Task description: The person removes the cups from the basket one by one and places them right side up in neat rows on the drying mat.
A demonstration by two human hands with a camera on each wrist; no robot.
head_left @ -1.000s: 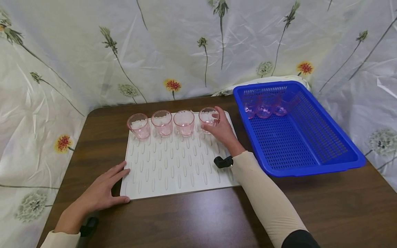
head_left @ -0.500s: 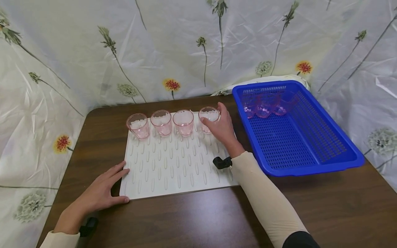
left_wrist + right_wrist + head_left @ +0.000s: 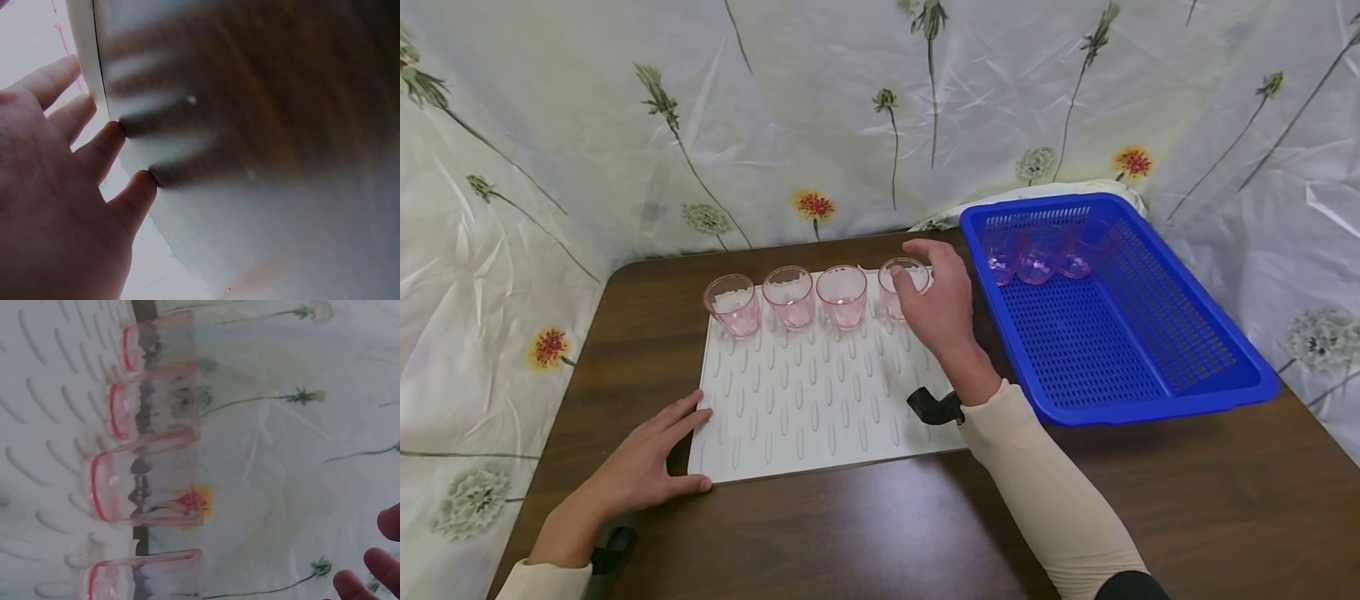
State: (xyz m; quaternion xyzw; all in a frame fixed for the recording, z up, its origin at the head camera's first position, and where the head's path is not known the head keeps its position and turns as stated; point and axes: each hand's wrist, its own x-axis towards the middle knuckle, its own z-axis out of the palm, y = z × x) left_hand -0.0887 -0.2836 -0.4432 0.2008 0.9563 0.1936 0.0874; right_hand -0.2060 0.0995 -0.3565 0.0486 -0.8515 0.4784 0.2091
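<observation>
Pink glass (image 3: pixel 892 306) at the mat's 1 o'clock, rim up, last on the right in a row of four. Right hand (image 3: pixel 942 307) just over it, thumb and fingers spread; right wrist view has the fingertips (image 3: pixel 354 585) clear of the glasses, past rim level. Other three glasses (image 3: pixel 850 315) stand along the mat's far edge, 10 to 12 o'clock, rims up, small gaps between. White mat (image 3: pixel 820 400) with raised ovals lies under the row. Left hand (image 3: pixel 643 467) at the mat's 8 o'clock, fingers spread, by its near-left corner. Blue basket (image 3: pixel 1120 358) at the mat's 3 o'clock; pink glasses inside (image 3: pixel 1036 267) at its 10 o'clock, three visible. Brown counter (image 3: pixel 850 533) beneath; flowered cloth (image 3: pixel 850 142) behind, 12 o'clock.
</observation>
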